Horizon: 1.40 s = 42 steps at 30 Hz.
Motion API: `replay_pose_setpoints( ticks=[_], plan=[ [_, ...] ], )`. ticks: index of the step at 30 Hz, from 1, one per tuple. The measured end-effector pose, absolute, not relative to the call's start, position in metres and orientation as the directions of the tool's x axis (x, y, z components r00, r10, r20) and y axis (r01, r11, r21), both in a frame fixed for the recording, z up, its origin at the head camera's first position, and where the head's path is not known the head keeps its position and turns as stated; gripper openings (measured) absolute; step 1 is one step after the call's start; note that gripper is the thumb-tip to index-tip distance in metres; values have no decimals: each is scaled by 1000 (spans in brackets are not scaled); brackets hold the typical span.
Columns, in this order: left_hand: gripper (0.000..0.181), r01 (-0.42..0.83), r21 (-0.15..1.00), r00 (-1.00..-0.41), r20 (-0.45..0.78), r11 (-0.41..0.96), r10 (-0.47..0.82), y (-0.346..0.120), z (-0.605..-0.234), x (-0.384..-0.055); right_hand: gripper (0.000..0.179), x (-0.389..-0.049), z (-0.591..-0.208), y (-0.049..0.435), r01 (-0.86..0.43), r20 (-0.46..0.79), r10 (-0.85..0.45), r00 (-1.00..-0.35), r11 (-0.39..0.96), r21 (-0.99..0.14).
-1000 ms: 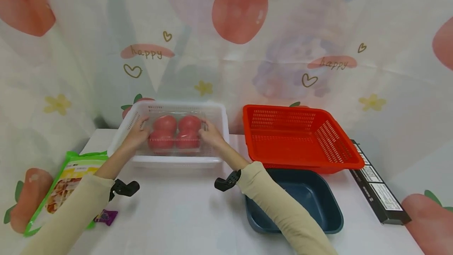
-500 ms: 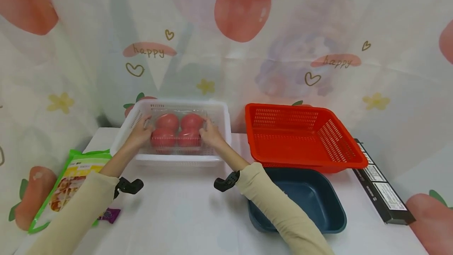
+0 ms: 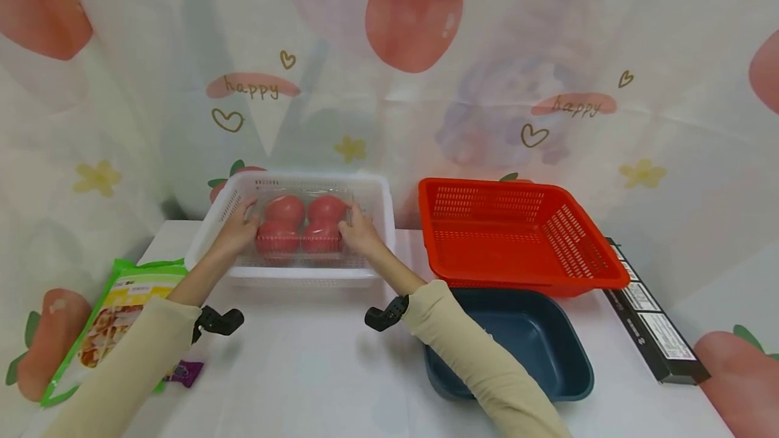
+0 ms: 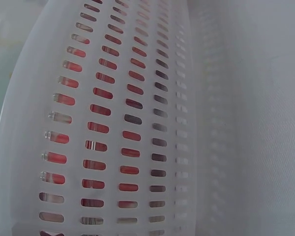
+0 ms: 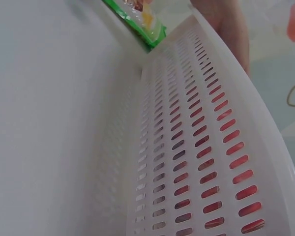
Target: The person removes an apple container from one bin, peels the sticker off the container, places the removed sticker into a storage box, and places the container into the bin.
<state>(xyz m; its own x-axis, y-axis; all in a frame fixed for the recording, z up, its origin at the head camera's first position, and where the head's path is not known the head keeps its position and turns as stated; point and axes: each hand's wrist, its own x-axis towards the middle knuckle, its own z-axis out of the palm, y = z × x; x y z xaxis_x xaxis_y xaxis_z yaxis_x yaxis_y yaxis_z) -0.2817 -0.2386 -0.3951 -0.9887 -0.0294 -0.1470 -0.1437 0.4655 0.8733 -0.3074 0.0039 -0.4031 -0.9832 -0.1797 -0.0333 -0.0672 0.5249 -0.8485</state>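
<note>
A clear plastic pack of red tomatoes [image 3: 278, 238] lies inside a white slotted basket [image 3: 304, 274] at the back left of the table. My left hand [image 3: 237, 230] holds the pack's left end, and my right hand [image 3: 362, 230] grips the opposite end. Both forearms reach over the basket's front rim. In the left wrist view the basket's front wall [image 4: 115, 73] hides the fingers, with red showing through its slots. The same basket wall [image 5: 187, 137] fills the right wrist view, where part of the left arm [image 5: 226, 29] shows beyond the rim.
A red basket [image 3: 499, 269] stands at the back right, behind a dark blue tub [image 3: 548, 357] partly under the right sleeve. A long black box [image 3: 663, 340] lies at far right. At left are a green-edged food bag [image 3: 115, 316] and a small purple packet [image 3: 184, 373].
Both hands stay at the two ends of the tomato pack, with only slight finger shifts. The head view has swayed a little; the basket and pack look unmoved.
</note>
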Motion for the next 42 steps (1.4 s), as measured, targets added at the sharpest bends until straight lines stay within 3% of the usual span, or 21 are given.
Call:
replay_pose_setpoints(
  ticks=[14, 20, 27, 34, 42],
  plan=[
    [58, -121, 864, -993, -108, 489, -55, -239, -393, -281, 56, -309, -401, 5, -142, 27, -201, -979, 585, -798],
    [62, -39, 698, -983, 102, 715, -153, -229, -394, -276, 58, -297, -391, 13, -284, 165, -233, -958, 727, -625],
    [59, 191, 550, -955, 294, 813, 26, -214, -387, -262, 61, -274, -365, 36, -415, 185, -375, -908, 754, -509],
    [54, 375, 413, -885, 427, 830, 187, -201, -378, -216, 68, -226, -364, 70, -525, 245, -469, -848, 802, -283],
    [57, 470, 179, -835, 407, 864, 370, -171, -397, -124, 70, -149, -375, 109, -555, 211, -517, -829, 808, -198]
  ],
)
